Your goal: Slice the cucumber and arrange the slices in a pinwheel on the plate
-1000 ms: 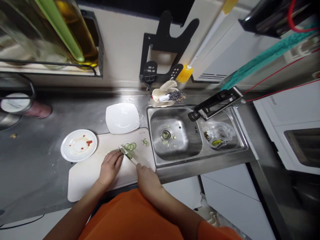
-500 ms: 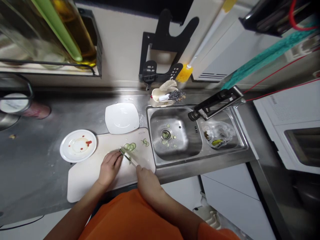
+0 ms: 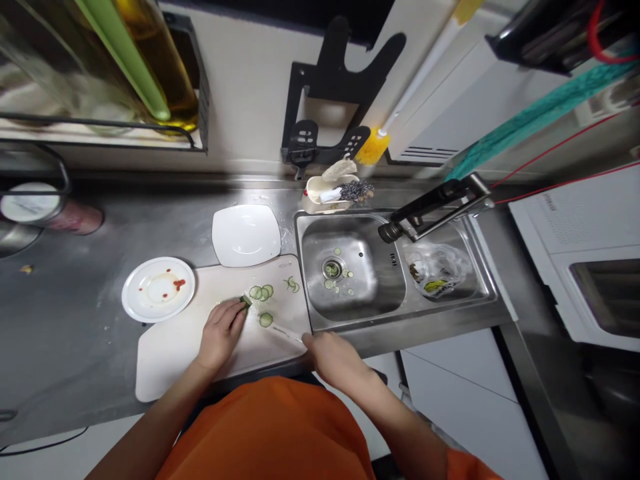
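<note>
On the pale cutting board (image 3: 175,353), my left hand (image 3: 220,337) is closed on a short piece of cucumber (image 3: 245,302), whose green end shows past the fingertips. My right hand (image 3: 333,357) grips a knife (image 3: 287,333) by its handle at the board's right edge. The blade points left, low over the board, near a cucumber slice (image 3: 266,320). Behind it lie more round cucumber slices (image 3: 261,293) and some thin curved cucumber strips (image 3: 292,285).
A white square plate (image 3: 245,235) touches the board's back edge, and a round plate (image 3: 131,293) with red stains sits at its left. To the right, a steel sink (image 3: 373,293) holds scattered slices; a plastic bag (image 3: 453,263) lies in the second basin under the faucet (image 3: 435,207).
My right hand has drawn the knife away from the cucumber, right and toward the board's edge. A slice now shows near the blade. My left hand stays on the cucumber.
</note>
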Tool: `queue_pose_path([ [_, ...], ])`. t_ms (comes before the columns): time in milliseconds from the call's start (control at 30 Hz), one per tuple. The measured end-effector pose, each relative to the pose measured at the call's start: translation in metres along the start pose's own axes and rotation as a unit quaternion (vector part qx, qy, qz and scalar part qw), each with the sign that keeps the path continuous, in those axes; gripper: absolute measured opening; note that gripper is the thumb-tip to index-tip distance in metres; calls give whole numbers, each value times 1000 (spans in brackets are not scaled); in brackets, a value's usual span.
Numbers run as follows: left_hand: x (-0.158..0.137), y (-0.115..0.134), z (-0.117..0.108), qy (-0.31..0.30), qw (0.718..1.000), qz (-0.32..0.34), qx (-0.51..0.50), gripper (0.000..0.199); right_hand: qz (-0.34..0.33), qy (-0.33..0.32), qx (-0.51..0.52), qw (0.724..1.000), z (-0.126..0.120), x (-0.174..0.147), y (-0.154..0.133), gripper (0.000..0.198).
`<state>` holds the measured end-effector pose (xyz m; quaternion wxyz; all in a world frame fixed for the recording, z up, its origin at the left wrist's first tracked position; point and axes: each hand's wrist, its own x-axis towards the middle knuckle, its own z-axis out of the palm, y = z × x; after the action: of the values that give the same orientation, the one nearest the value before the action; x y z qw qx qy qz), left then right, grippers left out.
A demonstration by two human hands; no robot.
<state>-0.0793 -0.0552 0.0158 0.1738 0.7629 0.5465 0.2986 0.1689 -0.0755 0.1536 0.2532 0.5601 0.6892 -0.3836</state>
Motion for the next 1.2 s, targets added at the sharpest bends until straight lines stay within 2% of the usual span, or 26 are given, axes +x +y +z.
queue_pose_path([
  [100,0,0,0,6,1000,3,-5,18,-27,-29,-23,999,1,-3,12,31],
  [200,0,-1,0,6,1000,4,-6,19,-21,-33,-25,999,4,0,16,34],
  [533,-1,-2,2,8,1000,3,0,19,29,34,-28,999,-4,14,17,34],
  [667,-2,-2,2,2,1000,-1,-1,20,27,26,-12,999,-4,13,3,35],
  [967,-3,-3,2,-8,1000,-12,1,21,35,67,19,997,14,28,-56,34],
  [1200,-2,-2,1,-5,1000,-12,4,18,42,55,23,997,12,31,-67,33],
])
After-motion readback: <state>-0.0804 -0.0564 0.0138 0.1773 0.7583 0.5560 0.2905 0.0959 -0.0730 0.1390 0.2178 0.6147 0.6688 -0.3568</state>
